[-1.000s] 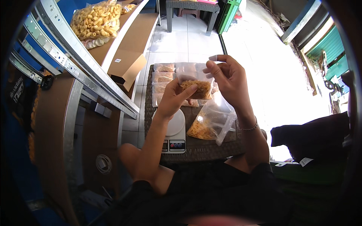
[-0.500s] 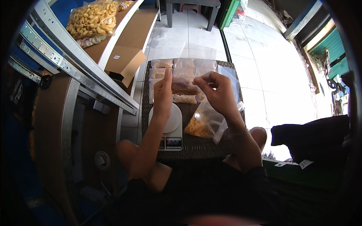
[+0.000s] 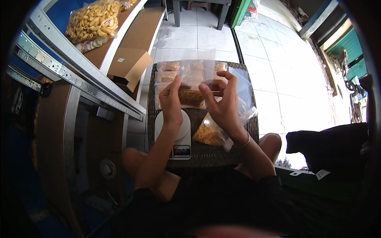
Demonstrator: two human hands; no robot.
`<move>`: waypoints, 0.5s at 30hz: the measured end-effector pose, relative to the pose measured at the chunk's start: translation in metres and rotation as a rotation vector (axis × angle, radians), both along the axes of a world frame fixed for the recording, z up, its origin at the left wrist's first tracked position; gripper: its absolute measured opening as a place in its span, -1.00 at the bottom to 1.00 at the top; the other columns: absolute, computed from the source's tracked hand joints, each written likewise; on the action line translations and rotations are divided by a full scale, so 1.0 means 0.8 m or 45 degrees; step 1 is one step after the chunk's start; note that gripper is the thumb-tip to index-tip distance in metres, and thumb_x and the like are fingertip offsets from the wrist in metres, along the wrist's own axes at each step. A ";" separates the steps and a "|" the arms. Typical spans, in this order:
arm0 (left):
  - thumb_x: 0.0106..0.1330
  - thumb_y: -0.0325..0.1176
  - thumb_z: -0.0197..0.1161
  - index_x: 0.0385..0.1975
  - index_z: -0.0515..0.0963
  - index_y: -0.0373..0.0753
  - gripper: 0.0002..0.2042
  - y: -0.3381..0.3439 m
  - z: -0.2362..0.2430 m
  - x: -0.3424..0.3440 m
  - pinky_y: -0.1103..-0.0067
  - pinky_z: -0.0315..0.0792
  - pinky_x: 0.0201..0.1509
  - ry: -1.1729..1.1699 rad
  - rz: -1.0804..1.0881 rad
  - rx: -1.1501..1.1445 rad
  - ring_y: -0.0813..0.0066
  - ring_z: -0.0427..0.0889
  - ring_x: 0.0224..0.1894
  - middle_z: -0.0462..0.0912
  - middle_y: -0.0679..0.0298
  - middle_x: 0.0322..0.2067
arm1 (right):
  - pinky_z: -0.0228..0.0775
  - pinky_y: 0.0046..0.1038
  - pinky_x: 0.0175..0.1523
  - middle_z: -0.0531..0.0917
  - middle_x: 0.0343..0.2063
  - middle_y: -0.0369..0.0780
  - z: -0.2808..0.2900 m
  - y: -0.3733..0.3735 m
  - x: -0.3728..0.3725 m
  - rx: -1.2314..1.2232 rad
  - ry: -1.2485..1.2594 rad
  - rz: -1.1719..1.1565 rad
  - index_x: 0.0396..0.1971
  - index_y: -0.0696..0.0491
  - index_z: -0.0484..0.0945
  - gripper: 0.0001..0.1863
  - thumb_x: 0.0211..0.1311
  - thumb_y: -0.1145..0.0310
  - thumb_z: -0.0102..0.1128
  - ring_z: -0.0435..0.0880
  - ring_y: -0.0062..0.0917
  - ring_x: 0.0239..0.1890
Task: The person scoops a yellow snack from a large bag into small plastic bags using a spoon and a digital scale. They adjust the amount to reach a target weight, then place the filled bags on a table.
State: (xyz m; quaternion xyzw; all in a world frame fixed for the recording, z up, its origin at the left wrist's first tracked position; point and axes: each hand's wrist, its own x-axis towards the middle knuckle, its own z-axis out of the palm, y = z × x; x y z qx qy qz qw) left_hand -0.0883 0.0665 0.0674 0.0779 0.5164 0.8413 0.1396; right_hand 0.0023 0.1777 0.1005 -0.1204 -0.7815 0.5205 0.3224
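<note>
A clear plastic bag with brown, shredded-looking food in its bottom is held up above the table. My left hand is closed on the bag's left side, thumb pointing up. Beside the bag's right edge is my right hand, its thumb and fingers apart and curved; some fingertips lie close to the plastic. Under my left hand stands a white kitchen scale with a round platform. A larger clear bag of orange-yellow food rests below my right hand. Several small filled packets lie in rows behind the held bag.
The dark woven table stands between my knees. To the left, a metal-edged shelf holds an open cardboard box and a big bag of tube-shaped snacks. Bluish plastic sheets lie at the table's right. White floor tiles extend beyond.
My right hand has opened from a pinch, with its fingers spreading. The held bag now hangs more upright and flat, with its food low down. My left hand keeps its hold.
</note>
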 end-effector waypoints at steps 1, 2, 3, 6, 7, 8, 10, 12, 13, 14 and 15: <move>0.49 -0.14 0.14 -0.45 0.67 -0.33 -0.61 0.000 0.000 -0.002 0.64 0.51 -0.26 -0.053 0.086 0.011 0.58 0.66 -0.41 0.71 0.26 -0.46 | 0.60 -0.36 -0.16 0.70 -0.28 0.04 -0.006 -0.006 0.002 0.000 0.012 0.017 0.12 0.31 0.15 -0.36 0.30 0.29 0.36 0.76 -0.27 -0.23; 0.49 -0.15 0.11 -0.48 0.65 -0.35 -0.59 -0.002 0.000 -0.002 0.64 0.50 -0.28 -0.049 0.123 0.079 0.57 0.65 -0.43 0.70 0.25 -0.48 | 0.60 -0.35 -0.15 0.71 -0.29 0.04 -0.012 -0.011 0.003 0.002 0.026 0.037 0.12 0.32 0.16 -0.36 0.30 0.29 0.35 0.76 -0.26 -0.23; 0.49 -0.15 0.11 -0.49 0.64 -0.35 -0.59 -0.003 0.001 -0.003 0.64 0.50 -0.28 -0.043 0.134 0.078 0.57 0.64 -0.44 0.70 0.25 -0.48 | 0.60 -0.35 -0.14 0.71 -0.29 0.04 -0.016 -0.013 0.005 0.000 0.002 0.045 0.11 0.33 0.17 -0.37 0.31 0.29 0.35 0.77 -0.26 -0.23; 0.50 -0.13 0.08 -0.55 0.60 -0.32 -0.56 -0.006 0.003 -0.001 0.64 0.49 -0.26 0.024 0.204 0.015 0.57 0.64 -0.41 0.67 0.27 -0.50 | 0.60 -0.35 -0.13 0.71 -0.30 0.07 -0.020 -0.015 0.008 -0.063 -0.030 0.147 0.13 0.28 0.17 -0.41 0.30 0.37 0.33 0.77 -0.21 -0.25; 0.50 -0.12 0.08 -0.55 0.59 -0.32 -0.56 -0.006 0.004 -0.001 0.64 0.48 -0.27 0.080 0.190 -0.063 0.58 0.64 -0.38 0.65 0.27 -0.50 | 0.60 -0.36 -0.13 0.72 -0.30 0.08 -0.019 -0.014 0.009 -0.065 -0.042 0.158 0.13 0.26 0.17 -0.42 0.30 0.39 0.33 0.77 -0.20 -0.25; 0.50 -0.11 0.08 -0.54 0.58 -0.32 -0.56 -0.007 0.006 -0.001 0.64 0.48 -0.27 0.137 0.177 -0.141 0.59 0.64 -0.35 0.64 0.28 -0.50 | 0.60 -0.36 -0.15 0.72 -0.31 0.09 -0.016 -0.013 0.009 -0.085 -0.054 0.137 0.13 0.25 0.18 -0.42 0.30 0.40 0.33 0.78 -0.20 -0.26; 0.50 -0.10 0.09 -0.50 0.58 -0.31 -0.58 -0.006 0.009 0.002 0.63 0.49 -0.26 0.168 0.115 -0.241 0.58 0.65 -0.29 0.62 0.29 -0.48 | 0.61 -0.37 -0.18 0.72 -0.31 0.10 -0.010 -0.012 0.009 -0.119 -0.071 0.103 0.13 0.23 0.18 -0.44 0.29 0.42 0.32 0.78 -0.19 -0.29; 0.50 -0.11 0.10 -0.41 0.57 -0.30 -0.63 -0.005 0.013 0.004 0.60 0.53 -0.23 0.117 0.016 -0.284 0.56 0.65 -0.24 0.61 0.30 -0.44 | 0.61 -0.46 -0.21 0.73 -0.35 0.01 -0.002 -0.009 0.007 -0.020 -0.068 0.015 0.09 0.23 0.21 -0.51 0.33 0.45 0.29 0.77 -0.37 -0.29; 0.49 -0.11 0.11 -0.36 0.57 -0.30 -0.65 -0.004 0.015 0.005 0.57 0.55 -0.23 -0.045 -0.061 -0.159 0.54 0.66 -0.26 0.62 0.30 -0.42 | 0.60 -0.51 -0.22 0.74 -0.37 -0.04 0.002 -0.007 0.006 0.013 -0.098 -0.033 0.07 0.23 0.23 -0.55 0.34 0.47 0.27 0.77 -0.47 -0.30; 0.49 -0.12 0.12 -0.31 0.57 -0.29 -0.68 -0.003 0.017 0.007 0.54 0.57 -0.23 -0.209 -0.136 -0.035 0.52 0.67 -0.27 0.62 0.30 -0.40 | 0.60 -0.51 -0.22 0.74 -0.37 -0.04 0.006 -0.003 0.004 0.017 -0.076 -0.012 0.06 0.23 0.24 -0.56 0.34 0.47 0.27 0.77 -0.47 -0.29; 0.48 -0.13 0.13 -0.25 0.56 -0.29 -0.70 -0.002 0.019 0.008 0.51 0.60 -0.23 -0.379 -0.207 0.088 0.50 0.68 -0.28 0.63 0.30 -0.38 | 0.60 -0.52 -0.21 0.74 -0.36 -0.04 0.010 0.002 0.003 0.001 -0.090 0.005 0.06 0.23 0.25 -0.56 0.35 0.46 0.27 0.77 -0.47 -0.29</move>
